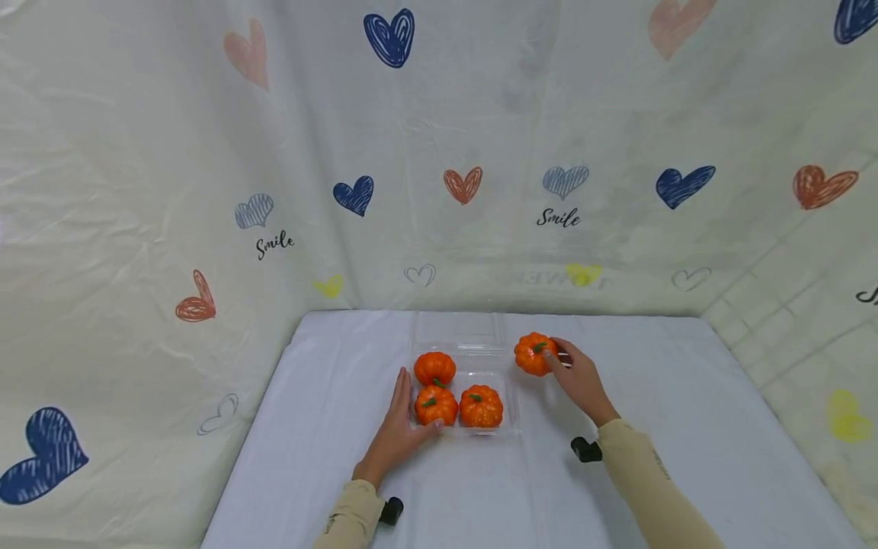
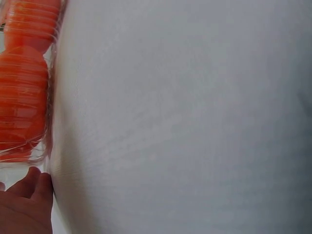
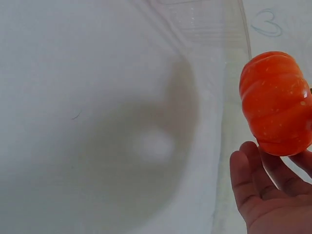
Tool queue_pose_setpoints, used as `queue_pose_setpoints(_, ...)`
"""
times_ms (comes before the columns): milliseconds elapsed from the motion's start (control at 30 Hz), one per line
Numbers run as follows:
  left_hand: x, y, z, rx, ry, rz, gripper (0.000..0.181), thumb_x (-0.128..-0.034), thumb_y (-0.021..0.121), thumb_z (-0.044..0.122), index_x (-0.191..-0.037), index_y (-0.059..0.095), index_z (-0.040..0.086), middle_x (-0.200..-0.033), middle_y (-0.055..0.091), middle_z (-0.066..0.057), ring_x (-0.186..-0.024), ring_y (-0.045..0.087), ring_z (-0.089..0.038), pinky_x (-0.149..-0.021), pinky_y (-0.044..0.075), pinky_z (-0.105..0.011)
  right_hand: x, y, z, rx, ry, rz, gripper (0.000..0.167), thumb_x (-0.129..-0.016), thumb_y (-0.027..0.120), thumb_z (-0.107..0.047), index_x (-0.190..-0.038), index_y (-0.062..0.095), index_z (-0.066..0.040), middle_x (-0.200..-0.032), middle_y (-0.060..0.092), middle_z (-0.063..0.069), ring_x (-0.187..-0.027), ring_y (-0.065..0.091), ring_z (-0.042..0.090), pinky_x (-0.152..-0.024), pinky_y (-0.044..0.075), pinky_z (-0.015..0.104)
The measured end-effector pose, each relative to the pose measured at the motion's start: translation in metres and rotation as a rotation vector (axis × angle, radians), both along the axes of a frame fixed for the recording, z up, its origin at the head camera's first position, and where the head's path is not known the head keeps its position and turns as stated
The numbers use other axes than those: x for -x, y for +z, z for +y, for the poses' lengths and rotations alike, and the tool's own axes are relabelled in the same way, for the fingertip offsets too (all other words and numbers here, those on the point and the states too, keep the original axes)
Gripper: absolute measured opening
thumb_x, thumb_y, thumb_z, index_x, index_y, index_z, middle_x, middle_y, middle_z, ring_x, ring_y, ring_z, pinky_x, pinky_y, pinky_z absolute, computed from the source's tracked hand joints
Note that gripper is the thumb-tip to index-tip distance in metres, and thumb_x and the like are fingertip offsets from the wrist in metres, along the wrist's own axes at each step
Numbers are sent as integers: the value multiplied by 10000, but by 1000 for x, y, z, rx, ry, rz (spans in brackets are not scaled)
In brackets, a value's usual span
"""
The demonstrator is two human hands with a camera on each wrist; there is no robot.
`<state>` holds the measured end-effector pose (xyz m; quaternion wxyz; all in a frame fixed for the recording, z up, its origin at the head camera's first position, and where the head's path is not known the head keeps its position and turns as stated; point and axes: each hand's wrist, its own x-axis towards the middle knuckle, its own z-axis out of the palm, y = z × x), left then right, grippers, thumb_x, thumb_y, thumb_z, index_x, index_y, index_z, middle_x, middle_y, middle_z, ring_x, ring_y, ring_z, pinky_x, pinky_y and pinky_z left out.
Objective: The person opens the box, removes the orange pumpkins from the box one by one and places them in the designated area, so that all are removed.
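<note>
A small orange pumpkin (image 1: 535, 354) with a green stem is held in my right hand (image 1: 579, 381), raised above the table to the right of a clear plastic clamshell box (image 1: 511, 412). In the right wrist view, the pumpkin (image 3: 275, 102) sits against the fingers (image 3: 241, 175). The box lies open, its lid (image 1: 459, 329) folded back. Three similar pumpkins are inside: one at back left (image 1: 435, 368), one at front left (image 1: 436, 406), one at front right (image 1: 481, 406). My left hand (image 1: 401, 435) touches the box's left side with straight fingers, its thumb at the front edge.
A white cloth (image 1: 329, 396) covers the table. Behind it and at both sides hangs a pale curtain (image 1: 459, 236) printed with hearts. A black device (image 1: 392, 511) is worn at the left wrist, another black device (image 1: 585, 450) at the right.
</note>
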<state>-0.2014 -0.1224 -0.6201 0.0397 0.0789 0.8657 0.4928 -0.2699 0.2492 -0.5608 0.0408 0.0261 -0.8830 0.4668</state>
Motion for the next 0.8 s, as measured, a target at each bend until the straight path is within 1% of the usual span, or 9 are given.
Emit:
queue_pose_setpoints(167,-1,1,0,3,2,-6,1227,-897,771,641,-1737,32,137,-1798,-47,52,-1636,134,-267,-1260,234,-574,-2,-8,6,-17,-14,-65,613,-1130,551,-386,-1534,488,72,-1493,545,297,-1276,562,445,-1076,523,571)
queue_pose_setpoints(267,0,2,0,9,-2,-7,1229,-899,768,638,-1737,21,138,-1798,-51,47,-1635,137,-273,-1256,238,-583,-3,-13,9,-28,-24,-100,627,-1130,544,-400,-1539,484,72,-1476,555,295,-1278,550,432,-1080,519,562)
queue_pose_setpoints(433,1,5,0,12,-10,-8,1228,-902,772,627,-1736,17,134,-1798,-56,48,-1634,143,-270,-1261,234,-568,-4,-19,11,-18,-26,-144,641,-1128,541,-408,-1545,473,75,-1467,557,316,-1297,549,448,-1076,524,564)
queue_pose_setpoints(467,1,5,-1,9,-15,-3,1227,-905,776,615,-1734,19,120,-1800,-53,30,-1633,147,-285,-1260,235,-577,-5,-19,10,-17,-25,-156,643,-1129,539,-406,-1545,469,79,-1469,552,325,-1301,550,454,-1069,531,561)
queue_pose_setpoints(567,1,6,-1,13,-18,-7,1232,-905,780,610,-1733,12,119,-1799,-57,33,-1634,142,-273,-1265,232,-557,-6,-21,9,-8,-30,-192,638,-1128,541,-401,-1542,476,80,-1481,547,336,-1297,567,455,-1047,552,538)
queue_pose_setpoints(700,0,4,-1,24,-15,-13,1233,-903,777,623,-1735,11,133,-1797,-60,47,-1635,128,-252,-1268,225,-535,-8,-22,7,7,-28,-239,661,-1134,530,-396,-1556,451,106,-1505,529,341,-1219,607,422,-1003,585,480)
queue_pose_setpoints(800,0,3,-2,12,-15,-4,1227,-905,781,614,-1734,25,117,-1799,-52,27,-1635,133,-271,-1267,220,-546,-9,-25,5,7,-32,-263,690,-1137,518,-405,-1573,414,118,-1519,520,337,-1147,625,384,-983,593,448)
